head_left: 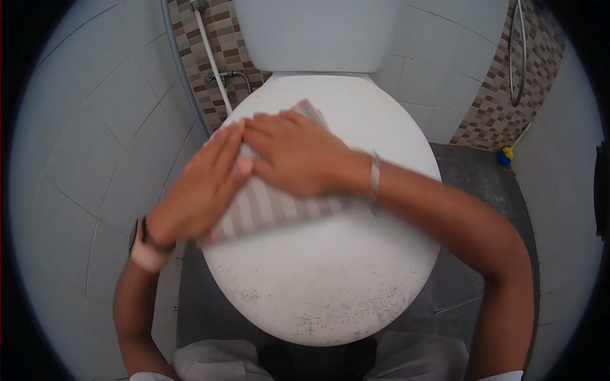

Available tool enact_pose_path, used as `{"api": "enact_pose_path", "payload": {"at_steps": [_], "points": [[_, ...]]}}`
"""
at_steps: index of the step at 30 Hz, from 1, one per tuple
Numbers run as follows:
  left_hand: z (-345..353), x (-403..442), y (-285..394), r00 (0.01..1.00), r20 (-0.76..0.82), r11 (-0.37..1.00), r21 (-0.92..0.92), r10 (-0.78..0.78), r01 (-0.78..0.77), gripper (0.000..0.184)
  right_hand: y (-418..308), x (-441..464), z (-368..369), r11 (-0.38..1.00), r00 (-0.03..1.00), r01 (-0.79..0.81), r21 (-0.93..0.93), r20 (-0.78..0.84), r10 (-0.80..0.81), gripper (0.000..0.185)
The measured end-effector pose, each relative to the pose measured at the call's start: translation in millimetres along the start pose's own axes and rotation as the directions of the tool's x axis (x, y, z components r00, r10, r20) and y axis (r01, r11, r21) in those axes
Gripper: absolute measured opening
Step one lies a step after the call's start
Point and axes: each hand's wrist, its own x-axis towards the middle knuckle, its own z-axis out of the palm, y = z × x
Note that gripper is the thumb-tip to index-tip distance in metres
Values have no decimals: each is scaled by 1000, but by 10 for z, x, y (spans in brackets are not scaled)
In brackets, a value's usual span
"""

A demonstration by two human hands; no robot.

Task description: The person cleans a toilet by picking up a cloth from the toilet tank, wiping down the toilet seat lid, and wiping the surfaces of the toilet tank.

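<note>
A striped grey-and-white cloth (273,209) with pinkish edges lies spread on the closed white toilet lid (318,267), over its left and middle part. My left hand (200,184) rests on the cloth's left side, fingers stretched out and slightly blurred. Flat on the upper part of the cloth lies my right hand (298,155), its fingertips meeting those of my left. Both palms face down and cover part of the cloth. Dark specks and worn marks show on the front of the lid.
Behind the lid stands the white cistern (318,35). A white pipe (213,57) and a grey hose (184,70) run down at the left. A metal shower hose (518,63) hangs at the right, above a small blue-and-yellow object (505,157) on the dark tiled floor (473,178).
</note>
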Motion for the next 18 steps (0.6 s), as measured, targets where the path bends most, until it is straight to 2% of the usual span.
{"api": "enact_pose_path", "payload": {"at_steps": [1, 2, 4, 6, 8, 11, 14, 17, 18], "points": [[43, 165, -196, 999, -26, 998, -42, 46, -47, 68, 150, 163, -66, 999, 996, -26, 26, 82, 23, 61], [80, 343, -350, 994, -56, 992, -83, 90, -94, 66, 319, 281, -75, 999, 996, -51, 18, 75, 50, 60], [107, 706, -422, 996, -65, 986, 150, -59, 69, 63, 627, 423, -80, 991, 990, -129, -19, 54, 130, 61], [164, 1095, -507, 995, -98, 951, 306, -17, 46, 60, 882, 443, -143, 969, 971, -236, -73, 25, 238, 65], [225, 1464, -465, 999, -34, 916, 400, 29, -13, 57, 1110, 330, -282, 931, 935, -346, -118, 36, 352, 69], [337, 1784, -131, 985, 10, 889, 429, 172, -160, 52, 1312, -76, -437, 894, 897, -440, -79, 11, 442, 76], [463, 1930, 221, 975, 174, 874, 441, 138, -202, 49, 1346, -490, -534, 892, 891, -453, 6, -44, 453, 78], [582, 1747, 456, 959, 133, 868, 409, 250, -283, 53, 1203, -899, -529, 896, 889, -443, 32, -114, 444, 78], [605, 1626, 548, 970, 64, 937, 251, 235, -244, 60, 1111, -1014, -521, 898, 889, -438, 26, -138, 437, 79]]}}
